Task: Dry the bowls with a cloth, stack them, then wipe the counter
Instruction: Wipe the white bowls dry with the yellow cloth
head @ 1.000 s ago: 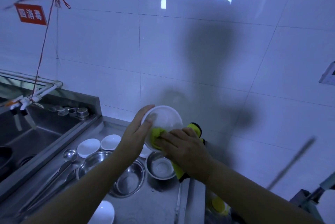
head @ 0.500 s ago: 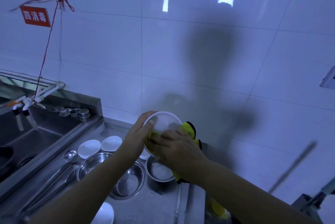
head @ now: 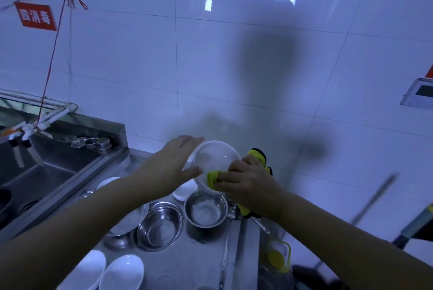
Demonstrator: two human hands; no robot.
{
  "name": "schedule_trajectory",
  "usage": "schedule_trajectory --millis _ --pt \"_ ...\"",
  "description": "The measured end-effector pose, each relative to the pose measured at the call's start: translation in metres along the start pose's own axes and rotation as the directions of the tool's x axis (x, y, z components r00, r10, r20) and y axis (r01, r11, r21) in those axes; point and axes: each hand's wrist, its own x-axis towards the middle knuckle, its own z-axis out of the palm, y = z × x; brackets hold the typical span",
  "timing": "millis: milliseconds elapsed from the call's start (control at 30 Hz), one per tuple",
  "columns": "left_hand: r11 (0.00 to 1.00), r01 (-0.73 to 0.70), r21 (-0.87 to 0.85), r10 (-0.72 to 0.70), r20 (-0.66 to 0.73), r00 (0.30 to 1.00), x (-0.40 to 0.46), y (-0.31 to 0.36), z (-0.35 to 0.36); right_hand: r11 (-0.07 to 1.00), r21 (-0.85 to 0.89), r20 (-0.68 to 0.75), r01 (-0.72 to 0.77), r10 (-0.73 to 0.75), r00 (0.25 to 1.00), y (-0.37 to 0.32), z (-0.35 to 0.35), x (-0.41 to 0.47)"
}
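Note:
I hold a white bowl (head: 214, 157) up above the steel counter (head: 194, 261), tilted with its inside towards me. My left hand (head: 168, 163) grips its left rim, fingers behind it and thumb in front. My right hand (head: 248, 181) grips a yellow cloth (head: 212, 178) and presses it against the inside of the bowl at its lower right rim. The rest of the cloth hangs behind that hand.
Three steel bowls (head: 206, 210) (head: 159, 228) (head: 124, 221) stand below my hands, with small white bowls (head: 185, 191) (head: 121, 273) around them and a ladle handle (head: 225, 254) along the counter's right edge. A sink (head: 42, 172) lies to the left. A yellow-capped bottle (head: 277, 259) stands on the floor.
The cloth has slid from the bowl's lower left inside to its lower right rim. My left hand has shifted its hold around the left rim.

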Motion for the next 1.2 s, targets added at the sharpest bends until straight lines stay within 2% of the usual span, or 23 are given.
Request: schedule_trajectory --millis 33,100,167,233,300,367,400,433,500,533,633,700,733,800,900,967,1000,1067,1100,1200 --pt "0.975 -0.155 0.158 0.169 -0.075 0.983 -0.004 0.004 0.000 0.999 0.021 0.000 -0.026 0.026 1.000 0.001 -0.001 -0.001" --pt "0.820 -0.414 0.395 0.465 -0.039 0.884 -0.006 0.012 0.000 0.996 0.063 -0.009 -0.059 0.060 0.998 0.000 -0.002 -0.002" --pt "0.705 -0.525 0.477 0.552 0.096 0.828 -0.006 0.019 0.003 0.994 0.084 -0.022 -0.069 0.072 0.997 -0.001 -0.003 0.000" --pt "0.704 -0.522 0.483 0.530 0.133 0.838 -0.004 0.018 0.005 0.994 0.088 -0.050 -0.063 0.067 0.997 0.001 -0.005 -0.002" --pt "0.796 -0.458 0.396 0.449 0.122 0.885 -0.005 0.014 0.007 0.985 0.125 -0.120 -0.117 0.132 0.984 0.003 -0.007 -0.007" --pt "0.971 -0.214 0.111 0.211 0.039 0.977 -0.008 0.008 0.013 0.938 0.210 -0.238 -0.277 0.324 0.916 0.005 -0.008 -0.014" --pt "0.994 -0.044 -0.101 0.048 0.046 0.998 -0.010 0.006 0.016 0.894 0.263 -0.295 -0.363 0.433 0.852 0.005 -0.009 -0.017" --pt "0.938 0.096 -0.332 -0.076 0.073 0.994 -0.011 0.006 0.020 0.848 0.310 -0.332 -0.429 0.520 0.787 0.005 -0.009 -0.017" --pt "0.670 0.222 -0.708 -0.198 0.117 0.973 -0.011 0.010 0.028 0.788 0.373 -0.348 -0.489 0.607 0.714 0.000 -0.007 -0.011" --pt "0.520 0.234 -0.822 -0.216 0.138 0.967 -0.009 0.014 0.033 0.774 0.394 -0.340 -0.496 0.624 0.704 -0.004 -0.005 -0.005" --pt "0.089 0.210 -0.974 -0.236 0.184 0.954 -0.002 0.032 0.047 0.759 0.398 -0.348 -0.515 0.644 0.681 -0.015 0.000 0.010" --pt "-0.093 0.194 -0.977 -0.252 0.211 0.944 0.003 0.038 0.052 0.787 0.356 -0.393 -0.505 0.616 0.683 -0.023 0.005 0.013" --pt "-0.136 0.185 -0.973 -0.244 0.214 0.946 0.004 0.039 0.054 0.810 0.331 -0.417 -0.484 0.586 0.695 -0.026 0.006 0.013" --pt "-0.159 0.172 -0.972 -0.219 0.204 0.954 0.006 0.040 0.056 0.855 0.271 -0.453 -0.443 0.519 0.725 -0.031 0.008 0.010" --pt "-0.105 0.180 -0.978 -0.189 0.197 0.962 0.006 0.038 0.059 0.839 0.273 -0.419 -0.470 0.543 0.727 -0.024 0.006 0.009" --pt "-0.057 0.192 -0.980 -0.185 0.200 0.962 0.006 0.036 0.060 0.759 0.372 -0.349 -0.534 0.647 0.677 -0.011 0.004 0.012" --pt "-0.056 0.187 -0.981 -0.189 0.195 0.963 0.006 0.035 0.059 0.690 0.451 -0.305 -0.567 0.716 0.629 -0.003 0.002 0.013" --pt "-0.100 0.159 -0.982 -0.196 0.176 0.965 0.006 0.035 0.056 0.516 0.606 -0.184 -0.605 0.832 0.524 0.009 0.001 0.013" --pt "-0.131 0.145 -0.981 -0.210 0.170 0.963 0.006 0.034 0.055 0.453 0.648 -0.134 -0.612 0.859 0.494 0.012 0.002 0.011" --pt "-0.224 0.120 -0.967 -0.288 0.183 0.940 0.008 0.031 0.055 0.417 0.632 -0.095 -0.654 0.879 0.468 0.011 0.004 0.003"
